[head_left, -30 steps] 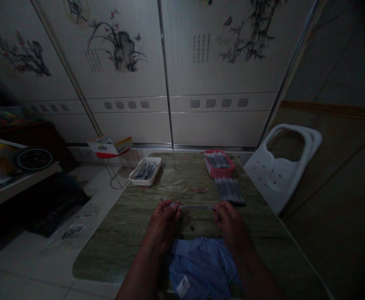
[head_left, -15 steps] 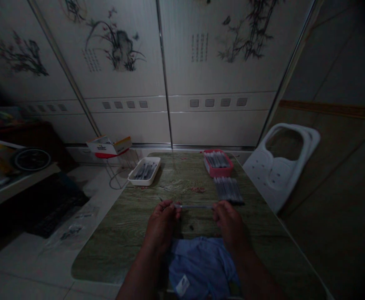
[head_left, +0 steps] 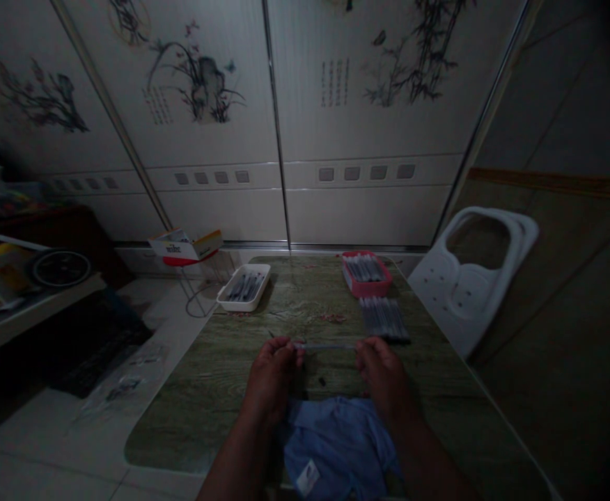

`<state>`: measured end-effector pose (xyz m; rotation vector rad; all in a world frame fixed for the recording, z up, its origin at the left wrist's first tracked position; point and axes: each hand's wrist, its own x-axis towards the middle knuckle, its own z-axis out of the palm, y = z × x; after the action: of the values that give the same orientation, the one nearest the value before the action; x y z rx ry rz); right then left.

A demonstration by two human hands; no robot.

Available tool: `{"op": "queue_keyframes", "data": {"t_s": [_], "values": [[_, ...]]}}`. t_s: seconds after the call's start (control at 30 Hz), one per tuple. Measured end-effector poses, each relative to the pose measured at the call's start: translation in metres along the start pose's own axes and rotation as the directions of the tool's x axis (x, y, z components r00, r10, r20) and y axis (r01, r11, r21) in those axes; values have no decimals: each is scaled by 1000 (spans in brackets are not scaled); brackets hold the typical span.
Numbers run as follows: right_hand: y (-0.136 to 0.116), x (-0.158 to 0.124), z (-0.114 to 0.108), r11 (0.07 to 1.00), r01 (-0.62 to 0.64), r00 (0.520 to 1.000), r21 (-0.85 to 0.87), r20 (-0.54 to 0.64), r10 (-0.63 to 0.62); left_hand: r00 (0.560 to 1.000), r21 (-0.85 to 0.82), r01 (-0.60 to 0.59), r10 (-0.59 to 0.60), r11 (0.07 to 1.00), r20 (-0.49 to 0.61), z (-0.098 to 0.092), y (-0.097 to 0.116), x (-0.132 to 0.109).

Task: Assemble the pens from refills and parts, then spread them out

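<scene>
Left hand (head_left: pixel 272 369) & right hand (head_left: pixel 383 367) hold one thin clear plastic pen tube (head_left: pixel 326 345) btwn them. It's level, just above the green wood-grain tabletop (head_left: pixel 205 396), approx front-middle of it. Left fingertips are pinched on tube's left end, right fingertips on its right end. Both hands are knuckles-up, fingers curled together. Light is dim, so can't tell what's inside the tube.

Crumpled blue cloth w/ white label (head_left: pixel 336 445) lies at table's near edge, btwn the forearms. Flat row of grey pens (head_left: pixel 384 319) lies on the table just beyond right hand, close but apart. Right behind that row is a pink-red rectangular tray (head_left: pixel 370 288) w/ more pens, at the far right edge. White rectangular plastic tray (head_left: pixel 237 305) w/ dark pens sits at far left corner, well apart from left hand. White plastic chair (head_left: pixel 472 278) leans right of the table. Pale sliding doors w/ ink plant paintings (head_left: pixel 284 125) fill the back.
</scene>
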<state>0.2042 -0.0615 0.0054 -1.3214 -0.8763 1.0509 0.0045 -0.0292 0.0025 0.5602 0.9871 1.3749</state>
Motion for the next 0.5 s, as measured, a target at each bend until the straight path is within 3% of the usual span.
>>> {"op": "queue_keyframes", "data": {"t_s": [0.5], "values": [[-2,1,-2,982,47,999,-185,-1,-48,1000,-7,16,-17,1000,-15,2,3,-1]]}}
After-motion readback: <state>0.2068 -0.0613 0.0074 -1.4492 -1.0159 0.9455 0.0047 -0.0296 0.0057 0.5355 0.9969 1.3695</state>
